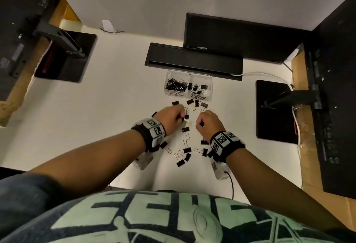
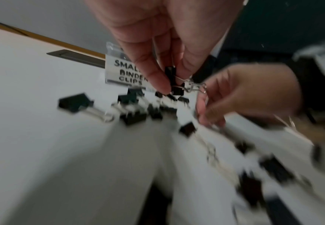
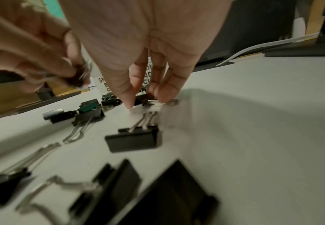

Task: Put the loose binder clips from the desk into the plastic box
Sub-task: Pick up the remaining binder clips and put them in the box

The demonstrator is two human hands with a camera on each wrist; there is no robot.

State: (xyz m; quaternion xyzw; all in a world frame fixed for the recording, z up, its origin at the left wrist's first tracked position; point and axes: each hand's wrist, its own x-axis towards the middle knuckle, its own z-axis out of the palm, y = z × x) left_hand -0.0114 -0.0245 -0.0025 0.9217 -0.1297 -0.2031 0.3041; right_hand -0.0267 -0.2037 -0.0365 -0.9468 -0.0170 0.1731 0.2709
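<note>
The clear two-compartment plastic box (image 1: 189,73) stands on the white desk (image 1: 115,107) just beyond my hands, with black clips in both halves; its "small binder clips" label (image 2: 123,71) shows in the left wrist view. Several loose black binder clips (image 1: 185,129) lie between my hands and toward my body. My left hand (image 1: 178,115) hovers above the desk and pinches small black clips (image 2: 174,85) between thumb and fingers. My right hand (image 1: 200,122) reaches down to the desk, thumb and fingers pinching a small black clip (image 3: 144,98). A larger clip (image 3: 132,140) lies just behind it.
A black cable tray (image 1: 192,59) and a dark monitor (image 1: 231,36) sit behind the box. Monitor stand bases lie at the left (image 1: 65,55) and right (image 1: 275,111). A white cable (image 1: 260,74) runs along the right. The desk's front edge is at my torso.
</note>
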